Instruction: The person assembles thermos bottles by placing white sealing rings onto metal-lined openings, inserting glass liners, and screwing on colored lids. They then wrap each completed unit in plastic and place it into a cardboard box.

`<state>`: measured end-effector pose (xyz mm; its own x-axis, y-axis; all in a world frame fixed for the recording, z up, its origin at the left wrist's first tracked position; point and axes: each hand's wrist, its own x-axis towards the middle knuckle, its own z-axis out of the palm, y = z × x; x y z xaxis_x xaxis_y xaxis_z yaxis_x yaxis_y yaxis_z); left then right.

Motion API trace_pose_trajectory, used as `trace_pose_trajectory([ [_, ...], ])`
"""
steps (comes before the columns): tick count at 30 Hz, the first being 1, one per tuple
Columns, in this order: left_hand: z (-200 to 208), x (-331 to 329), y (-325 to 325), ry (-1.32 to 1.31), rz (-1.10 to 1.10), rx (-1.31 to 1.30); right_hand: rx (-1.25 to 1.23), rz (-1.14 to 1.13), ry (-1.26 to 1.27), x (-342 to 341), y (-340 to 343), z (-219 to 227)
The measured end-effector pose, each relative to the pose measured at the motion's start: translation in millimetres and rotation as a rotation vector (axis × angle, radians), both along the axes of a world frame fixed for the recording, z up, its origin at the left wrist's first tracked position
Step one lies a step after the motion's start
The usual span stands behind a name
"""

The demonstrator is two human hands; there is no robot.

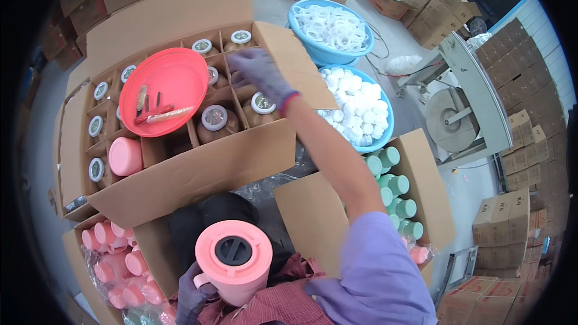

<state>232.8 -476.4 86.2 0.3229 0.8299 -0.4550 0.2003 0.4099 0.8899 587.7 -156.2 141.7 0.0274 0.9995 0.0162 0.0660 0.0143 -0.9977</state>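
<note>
well, the left hand (194, 296), in a greyish-purple glove, has its fingers curled around the handle of a pink jug (244, 280), which sits upright at the near middle by the person's lap, a black inset (233, 250) in the centre of its lid. the right hand (260, 73), gloved likewise, is stretched to the far side, above the right part of a divided carton (205, 171); its fingers look loosely bent, but they are blurred and i cannot tell how far open they are or whether they hold anything. around it in the compartments stand jars with white-rimmed tops (215, 118). a round pink tray (180, 72) lies over the middle of the carton, bearing a few small tools (153, 114), and a pink cup (125, 156) sits in a compartment at the near left. to the near left, a box (73, 251) holds more pink pieces; to the right, another box (430, 174) holds green cups (397, 185). farther off, one blue basin (390, 121) is heaped with white caps (360, 105), and the one beyond it with clear rings (331, 27)
</note>
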Motion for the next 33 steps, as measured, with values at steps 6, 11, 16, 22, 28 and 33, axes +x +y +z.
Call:
trace_pose_trajectory([
  [6,18.5,-18.1,25.1,0.005,-0.317,-0.117,-0.058,-0.736,-1.325,255.2,-85.0,-88.8],
  [11,-4.0,-16.8,20.8,0.046,-0.214,0.178,-0.535,-0.631,-1.435,247.1,-108.0,-151.2],
  [16,-86.0,-101.6,-1.6,0.285,-0.148,0.342,-0.175,-0.831,-1.127,249.0,-133.6,-130.5],
  [22,-79.0,-111.5,-32.4,0.242,0.268,0.375,0.417,-0.515,-0.559,81.9,-188.9,-29.0],
  [28,-28.1,-33.2,-20.5,-1.668,0.789,-0.251,0.429,0.095,-0.341,-91.3,-262.4,3.7],
  [33,-6.2,-22.6,-33.4,-1.832,0.869,-0.308,0.620,0.191,-0.618,-149.7,-257.0,-3.3],
])
